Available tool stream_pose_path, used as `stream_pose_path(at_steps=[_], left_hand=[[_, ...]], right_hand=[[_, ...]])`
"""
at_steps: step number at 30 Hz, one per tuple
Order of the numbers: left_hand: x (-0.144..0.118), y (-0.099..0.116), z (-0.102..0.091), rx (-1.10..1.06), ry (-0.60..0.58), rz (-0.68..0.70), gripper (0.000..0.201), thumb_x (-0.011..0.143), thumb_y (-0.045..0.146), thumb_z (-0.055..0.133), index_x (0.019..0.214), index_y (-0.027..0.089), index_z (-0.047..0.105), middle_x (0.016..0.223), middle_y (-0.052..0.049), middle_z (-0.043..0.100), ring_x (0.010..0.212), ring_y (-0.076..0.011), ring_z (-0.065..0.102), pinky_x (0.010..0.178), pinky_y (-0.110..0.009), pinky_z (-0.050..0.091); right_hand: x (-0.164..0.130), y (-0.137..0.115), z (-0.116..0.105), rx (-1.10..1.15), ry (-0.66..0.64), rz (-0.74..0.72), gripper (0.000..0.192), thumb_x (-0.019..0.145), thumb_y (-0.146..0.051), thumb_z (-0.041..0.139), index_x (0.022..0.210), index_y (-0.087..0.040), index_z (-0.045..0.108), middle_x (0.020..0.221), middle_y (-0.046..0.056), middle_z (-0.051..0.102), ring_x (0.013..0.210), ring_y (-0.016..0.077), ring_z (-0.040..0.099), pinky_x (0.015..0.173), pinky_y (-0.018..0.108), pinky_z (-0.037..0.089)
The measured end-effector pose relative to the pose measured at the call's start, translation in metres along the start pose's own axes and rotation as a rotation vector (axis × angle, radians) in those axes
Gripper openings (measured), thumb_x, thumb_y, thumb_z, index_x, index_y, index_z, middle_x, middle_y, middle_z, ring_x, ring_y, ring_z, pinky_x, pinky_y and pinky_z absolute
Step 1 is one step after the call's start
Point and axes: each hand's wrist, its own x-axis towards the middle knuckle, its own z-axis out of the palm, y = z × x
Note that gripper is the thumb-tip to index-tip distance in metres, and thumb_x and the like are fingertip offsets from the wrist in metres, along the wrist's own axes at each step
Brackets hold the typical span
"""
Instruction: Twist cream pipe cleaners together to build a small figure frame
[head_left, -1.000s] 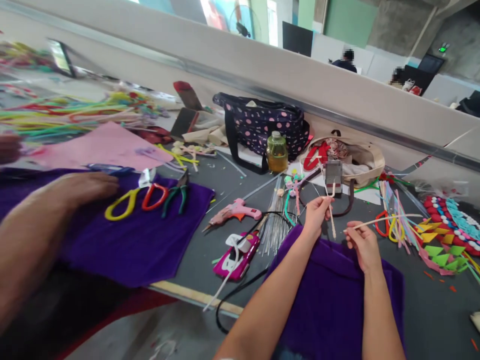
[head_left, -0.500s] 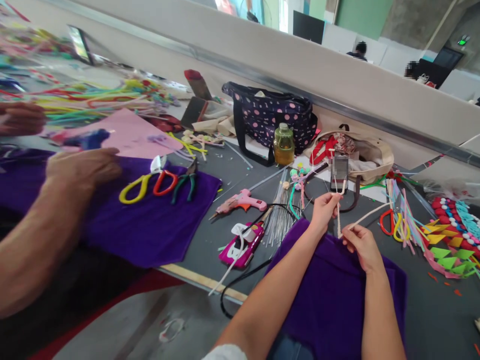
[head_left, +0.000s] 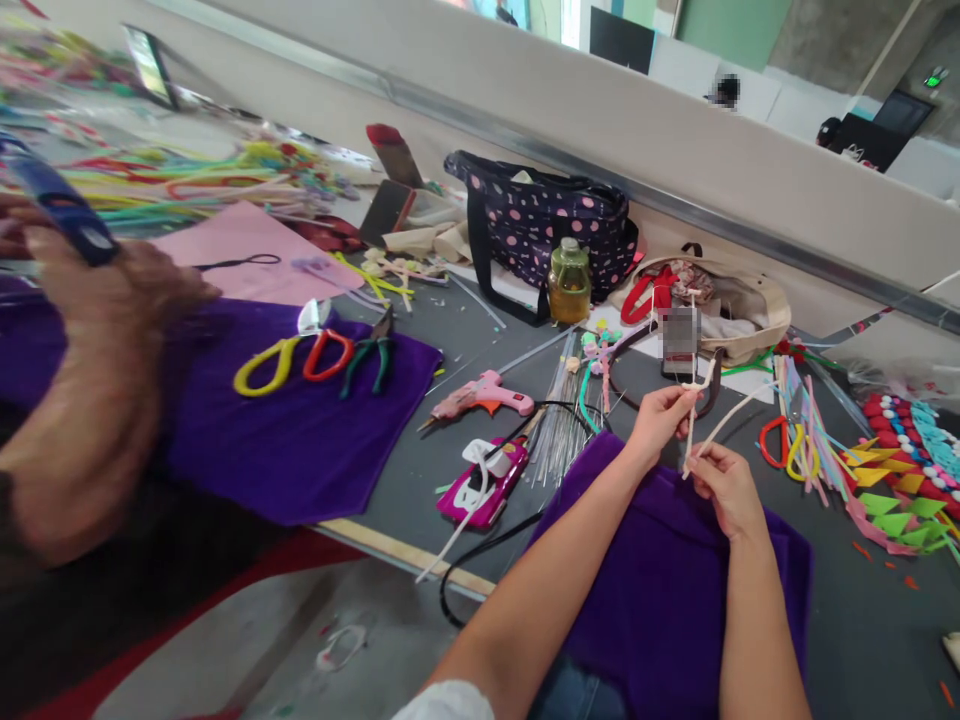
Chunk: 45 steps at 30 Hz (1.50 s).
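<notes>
Between my fingers is a cream-coloured pipe cleaner [head_left: 730,420], bent and partly twisted. My left hand [head_left: 661,425] pinches its crossed upper part, where several short ends stick up. A little lower and to the right, my right hand [head_left: 721,482] pinches the lower part, with one long end slanting up to the right. Both hands are closed and hover over a purple cloth [head_left: 660,580] at the table's edge. Behind my left hand stands a phone [head_left: 679,345], its screen blurred out.
A co-worker's hand [head_left: 112,260] at left holds a blue tool. Scissors [head_left: 266,368] and pliers [head_left: 367,362] lie on another purple cloth [head_left: 300,455]. A pink glue gun [head_left: 484,396], a bottle [head_left: 569,285], a dotted bag [head_left: 547,215] and more scissors [head_left: 802,455] surround my work.
My hands shift slightly right, and the pipe cleaner's lower end now points down-left below my right fingers. The co-worker's hand has raised the blue tool.
</notes>
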Motion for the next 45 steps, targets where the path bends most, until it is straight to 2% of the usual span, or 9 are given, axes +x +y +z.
stream_pose_path(at_steps=[4,10,14,20,25,31,38,45], left_hand=[[-0.003,0.001,0.001,0.057,-0.148,-0.058,0.046,0.072,0.050,0.065,0.095,0.010,0.067,0.067,0.000,0.058,0.046,-0.0045,0.048,0.041,-0.016,0.034],[-0.006,0.003,-0.003,0.136,-0.435,-0.183,0.047,0.066,0.043,0.073,0.099,0.009,0.066,0.068,-0.002,0.061,0.057,-0.0099,0.056,0.048,-0.018,0.040],[-0.006,0.000,-0.003,0.127,-0.516,-0.209,0.054,0.058,0.033,0.080,0.104,0.010,0.063,0.068,-0.001,0.062,0.058,-0.0096,0.056,0.051,-0.019,0.041],[-0.005,-0.008,-0.001,0.127,-0.515,-0.192,0.047,0.059,0.025,0.076,0.102,0.009,0.063,0.066,0.000,0.062,0.056,-0.0084,0.054,0.051,-0.019,0.041],[-0.005,-0.006,-0.001,0.152,-0.496,-0.191,0.041,0.061,0.021,0.071,0.099,0.008,0.064,0.062,-0.001,0.063,0.054,-0.0088,0.055,0.051,-0.019,0.040],[-0.006,-0.004,0.000,0.152,-0.488,-0.192,0.037,0.062,0.015,0.066,0.098,0.007,0.064,0.061,-0.001,0.063,0.053,-0.0085,0.055,0.051,-0.019,0.042],[-0.006,-0.003,-0.001,0.106,-0.475,-0.260,0.038,0.060,0.013,0.067,0.098,0.008,0.065,0.065,-0.002,0.065,0.055,-0.0091,0.057,0.052,-0.020,0.045],[-0.006,-0.002,0.000,0.010,-0.444,-0.364,0.048,0.057,0.024,0.078,0.101,0.009,0.065,0.070,-0.004,0.066,0.054,-0.0099,0.059,0.051,-0.020,0.045]], right_hand=[[0.002,-0.002,-0.007,0.066,0.097,-0.055,0.020,0.064,-0.030,0.076,0.074,-0.018,0.064,0.055,-0.006,0.048,0.042,0.0042,0.033,0.038,0.018,0.024],[0.008,-0.002,-0.019,0.079,0.304,-0.146,0.024,0.061,-0.032,0.077,0.071,-0.017,0.061,0.052,-0.007,0.046,0.042,0.0046,0.033,0.037,0.018,0.023],[0.010,0.001,-0.023,0.038,0.365,-0.162,0.029,0.061,-0.036,0.076,0.073,-0.016,0.059,0.052,-0.007,0.048,0.040,0.0038,0.032,0.037,0.018,0.021],[0.010,0.000,-0.022,0.082,0.379,-0.168,0.029,0.060,-0.034,0.078,0.076,-0.016,0.061,0.054,-0.006,0.053,0.039,0.0036,0.033,0.037,0.017,0.020],[0.010,-0.001,-0.020,0.092,0.374,-0.160,0.027,0.059,-0.032,0.077,0.075,-0.016,0.061,0.053,-0.007,0.052,0.039,0.0032,0.031,0.037,0.018,0.019],[0.009,-0.003,-0.019,0.088,0.363,-0.151,0.028,0.059,-0.032,0.076,0.077,-0.017,0.061,0.054,-0.007,0.053,0.039,0.0042,0.036,0.036,0.017,0.022],[0.008,-0.006,-0.019,0.104,0.351,-0.156,0.027,0.060,-0.030,0.076,0.080,-0.017,0.063,0.054,-0.007,0.051,0.039,0.0037,0.034,0.037,0.018,0.023],[0.006,-0.009,-0.019,0.096,0.365,-0.213,0.026,0.062,-0.031,0.076,0.078,-0.016,0.063,0.057,-0.006,0.050,0.042,0.0040,0.035,0.037,0.018,0.024]])
